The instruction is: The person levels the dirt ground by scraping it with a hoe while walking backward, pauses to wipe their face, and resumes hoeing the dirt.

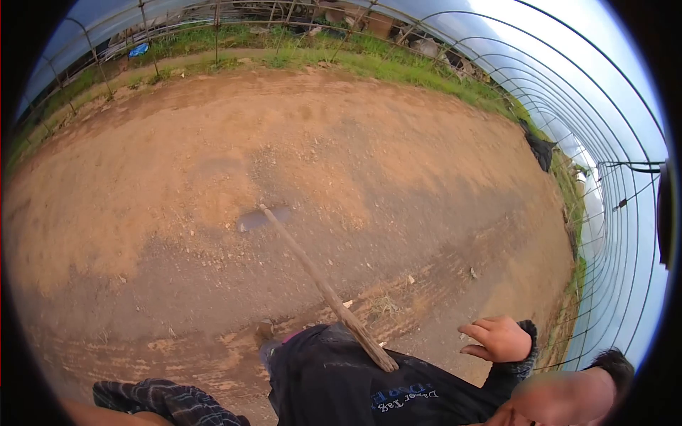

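**While a wooden pole (320, 282) slants across your view, neither your left hand nor your right hand can be made out**

You have the pole in the lower middle of the head view, its thicker end overlapping the black top (334, 380) of another person. From there it runs up and to the left, and its thin tip meets the edge of a small dark wet patch (273, 217) in the dirt ground (185, 234). You cannot tell from this angle whether the pole leans on that person or what holds it up.

Because your own hands are out of sight, you cannot tell whether they are clenched or released. The person's raised hand (501, 339) is to the right of the pole and well apart from it, fingers loosely extended toward the left, with nothing seen in its grasp. A patterned cuff (527, 346) circles its wrist. At your lower left lies a plaid sleeve (167, 399) beside a bare forearm (106, 417); whose arm that is, you cannot tell.

Beyond the dirt, you see a grass strip (398, 71), a blue item (138, 50) at the upper left, and dark bunched material (541, 149) at the right edge, near the curved hoops (616, 82).
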The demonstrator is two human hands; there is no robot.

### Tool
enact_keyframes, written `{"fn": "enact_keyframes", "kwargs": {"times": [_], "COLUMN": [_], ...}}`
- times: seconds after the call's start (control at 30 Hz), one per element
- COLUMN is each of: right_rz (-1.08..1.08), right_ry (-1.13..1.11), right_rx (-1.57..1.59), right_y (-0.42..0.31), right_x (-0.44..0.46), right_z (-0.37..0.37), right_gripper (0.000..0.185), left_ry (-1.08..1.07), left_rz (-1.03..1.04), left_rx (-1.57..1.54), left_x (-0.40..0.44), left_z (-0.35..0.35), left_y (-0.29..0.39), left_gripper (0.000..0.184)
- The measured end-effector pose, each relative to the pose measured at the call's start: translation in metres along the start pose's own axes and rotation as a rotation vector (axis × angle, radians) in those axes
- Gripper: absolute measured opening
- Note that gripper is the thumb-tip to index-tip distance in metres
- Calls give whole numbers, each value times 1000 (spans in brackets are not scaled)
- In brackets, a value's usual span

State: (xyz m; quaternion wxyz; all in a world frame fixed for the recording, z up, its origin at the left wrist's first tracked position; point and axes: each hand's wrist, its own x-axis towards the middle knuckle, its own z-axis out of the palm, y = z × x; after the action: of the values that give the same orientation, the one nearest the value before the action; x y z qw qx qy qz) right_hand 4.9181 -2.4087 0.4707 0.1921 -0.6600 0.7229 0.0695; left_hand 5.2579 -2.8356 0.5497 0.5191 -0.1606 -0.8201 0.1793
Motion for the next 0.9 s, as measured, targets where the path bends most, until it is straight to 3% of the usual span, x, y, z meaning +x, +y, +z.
{"fn": "enact_keyframes", "kwargs": {"times": [0.07, 0.13, 0.2, 0.33, 0.5, 0.73, 0.8, 0.9], "right_rz": [19, -94, -59, -79, -108, -4, -66, 34], "right_ry": [42, 141, 71, 238, 153, 56, 65, -34], "right_rx": [206, 446, 680, 788, 988, 1052, 995, 1188], "right_y": [17, 25, 22, 20, 22, 30, 42, 41], "right_x": [15, 32, 50, 69, 94, 92, 103, 104], "right_z": [40, 82, 109, 155, 184, 184, 199, 200], "right_gripper": [36, 38, 38, 37, 36, 40, 36, 36], "left_ry": [15, 30, 45, 102, 79, 73, 69, 114], "left_rz": [30, 79, 144, 312, 670, 782, 869, 935], "left_rx": [17, 24, 41, 58, 90, 237, 315, 349], "left_x": [11, 32, 62, 132, 218, 238, 247, 249], "left_z": [-1, -4, -11, -23, -33, -42, -54, -60], "left_y": [-2, -5, -6, 5, 24, 33, 43, 35], "left_gripper": [66, 66, 67, 67, 68, 69, 69, 70]}}
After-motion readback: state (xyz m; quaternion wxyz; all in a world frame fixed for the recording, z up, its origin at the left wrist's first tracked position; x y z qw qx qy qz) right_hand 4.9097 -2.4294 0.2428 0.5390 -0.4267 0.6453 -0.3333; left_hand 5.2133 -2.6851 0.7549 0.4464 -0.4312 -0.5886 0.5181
